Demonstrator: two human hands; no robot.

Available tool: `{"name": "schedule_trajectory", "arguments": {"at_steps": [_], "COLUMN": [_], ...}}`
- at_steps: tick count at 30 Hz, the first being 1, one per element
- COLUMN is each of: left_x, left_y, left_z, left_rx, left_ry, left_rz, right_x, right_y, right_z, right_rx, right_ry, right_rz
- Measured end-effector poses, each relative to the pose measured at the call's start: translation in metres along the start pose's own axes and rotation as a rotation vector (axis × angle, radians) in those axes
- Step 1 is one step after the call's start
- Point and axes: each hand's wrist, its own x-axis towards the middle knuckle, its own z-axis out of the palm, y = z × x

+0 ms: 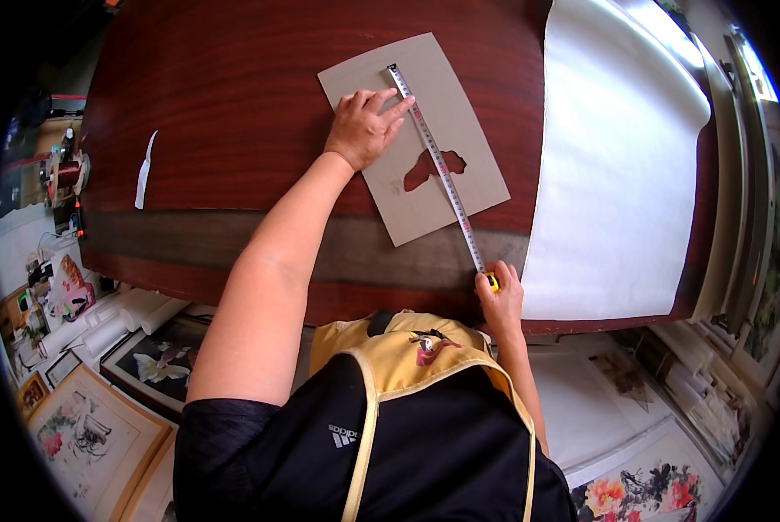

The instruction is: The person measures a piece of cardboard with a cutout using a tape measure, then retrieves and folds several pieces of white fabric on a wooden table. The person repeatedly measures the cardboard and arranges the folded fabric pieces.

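Note:
My right hand [502, 299] grips the yellow case of a tape measure [492, 282] near the table's front edge. The metal tape blade [427, 136] runs out from it, slanting up and left across a grey cardboard sheet [370, 72]. Its hooked end lies on the sheet, inside the top edge. My left hand [364, 124] rests over the sheet's left side with fingers apart, and its fingertips touch the blade near the hook. Below the middle of the sheet is an irregular cut-out hole [419, 173], which shows the red-brown table through it. The blade crosses this hole.
A large white sheet [612, 169] covers the right of the wooden table [246, 85]. A narrow white paper strip [145, 173] lies at the left, near a spool of wire [68, 173]. Paper rolls [106, 333] and flower paintings [83, 430] lie below the table.

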Motion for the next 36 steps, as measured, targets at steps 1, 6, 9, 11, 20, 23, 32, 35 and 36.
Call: {"name": "schedule_trajectory", "arguments": {"at_steps": [1,6,9,11,20,23,32,35,36], "left_x": [0.0,-0.0008,-0.0011,-0.0011,-0.0006,-0.001,-0.001,-0.0004,-0.0004], "left_y": [-0.0001,-0.0016,-0.0013,-0.0011,-0.0008,-0.0014,-0.0006,-0.0004,-0.0003], "left_z": [0.0,0.0001,0.0003,0.0001,-0.0006,-0.001,-0.0012,-0.001,-0.0008], "left_rx": [-0.004,0.019,0.017,0.014,0.012,0.008,0.009,0.011,0.015], "left_ry": [0.004,-0.005,-0.008,-0.011,-0.015,-0.009,-0.004,-0.003,-0.004], "left_rz": [0.0,0.003,0.002,0.001,0.003,0.006,0.01,0.01,0.01], "right_x": [0.0,-0.0008,-0.0014,-0.0012,-0.0017,-0.0014,-0.0009,-0.0005,-0.0005], "right_y": [-0.0007,0.0006,0.0001,0.002,0.0036,0.0009,0.0034,0.0053,0.005], "right_z": [-0.0002,0.0012,0.0014,0.0019,0.0018,0.0005,0.0012,0.0016,0.0016], "right_rx": [0.003,0.024,0.026,0.025,0.025,0.027,0.024,0.025,0.027], "right_ry": [0.0,0.002,0.004,0.005,0.004,-0.007,-0.005,-0.007,-0.006], "right_rz": [0.001,0.019,0.02,0.011,0.01,0.014,0.009,0.014,0.014]}}
